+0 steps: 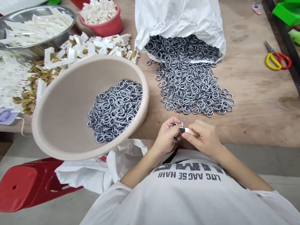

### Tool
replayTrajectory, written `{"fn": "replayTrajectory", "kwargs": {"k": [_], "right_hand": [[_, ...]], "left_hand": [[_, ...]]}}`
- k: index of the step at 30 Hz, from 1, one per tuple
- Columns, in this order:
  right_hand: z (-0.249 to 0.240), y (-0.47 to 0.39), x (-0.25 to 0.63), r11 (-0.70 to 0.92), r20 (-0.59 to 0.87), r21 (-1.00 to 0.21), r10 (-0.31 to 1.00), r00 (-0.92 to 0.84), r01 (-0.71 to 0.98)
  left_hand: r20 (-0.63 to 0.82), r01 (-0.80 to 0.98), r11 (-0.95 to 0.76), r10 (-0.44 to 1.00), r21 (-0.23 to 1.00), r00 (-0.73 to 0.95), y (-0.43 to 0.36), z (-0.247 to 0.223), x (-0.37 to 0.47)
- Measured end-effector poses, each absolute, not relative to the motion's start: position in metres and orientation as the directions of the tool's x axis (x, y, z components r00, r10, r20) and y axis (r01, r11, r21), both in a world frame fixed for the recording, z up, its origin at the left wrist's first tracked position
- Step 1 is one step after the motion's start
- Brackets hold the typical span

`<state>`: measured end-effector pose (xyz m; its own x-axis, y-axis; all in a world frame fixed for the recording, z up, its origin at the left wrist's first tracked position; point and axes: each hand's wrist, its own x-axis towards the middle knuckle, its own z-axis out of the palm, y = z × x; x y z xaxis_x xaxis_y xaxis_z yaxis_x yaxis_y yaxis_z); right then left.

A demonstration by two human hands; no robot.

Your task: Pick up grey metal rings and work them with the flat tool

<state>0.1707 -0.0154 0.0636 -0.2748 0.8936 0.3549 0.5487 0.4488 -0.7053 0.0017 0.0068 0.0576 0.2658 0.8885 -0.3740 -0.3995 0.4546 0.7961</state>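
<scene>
basin (63, 96) of rings (116, 112) left, loose rings (192, 91) before sack (179, 15), scissors (277, 54) right

Bright, even white light is falling from above and is leaving only soft shadows on the table (255, 116). Small highlights are glinting off the metal rings (192, 91) right of centre, while those inside the mouth of the white bag (179, 15) are sitting in deeper shade. The floor (287, 166) is looking greyer and dimmer. Wide-angle distortion is stretching the red stool (13, 187) at lower left, and fine detail is smearing towards the upper corners
</scene>
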Motion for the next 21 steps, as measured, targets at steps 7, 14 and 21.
{"fn": "replayTrajectory", "kwargs": {"k": [7, 14, 21], "right_hand": [[0.064, -0.016, 0.169, 0.443, 0.338, -0.685, 0.897, -0.285, 0.578], [0.046, 0.005, 0.183, 0.222, 0.195, -0.785, 0.975, -0.11, 0.578], [0.051, -0.01, 0.177, 0.388, 0.297, -0.786, 0.92, -0.256, 0.482]], "left_hand": [[-0.387, -0.389, 0.466, 0.883, 0.795, 0.266, 0.008, 0.058, 0.0], [-0.389, -0.309, 0.521, 0.83, 0.796, 0.4, -0.003, 0.052, -0.002], [-0.435, -0.389, 0.547, 0.833, 0.741, 0.342, 0.003, 0.051, -0.004]]}}
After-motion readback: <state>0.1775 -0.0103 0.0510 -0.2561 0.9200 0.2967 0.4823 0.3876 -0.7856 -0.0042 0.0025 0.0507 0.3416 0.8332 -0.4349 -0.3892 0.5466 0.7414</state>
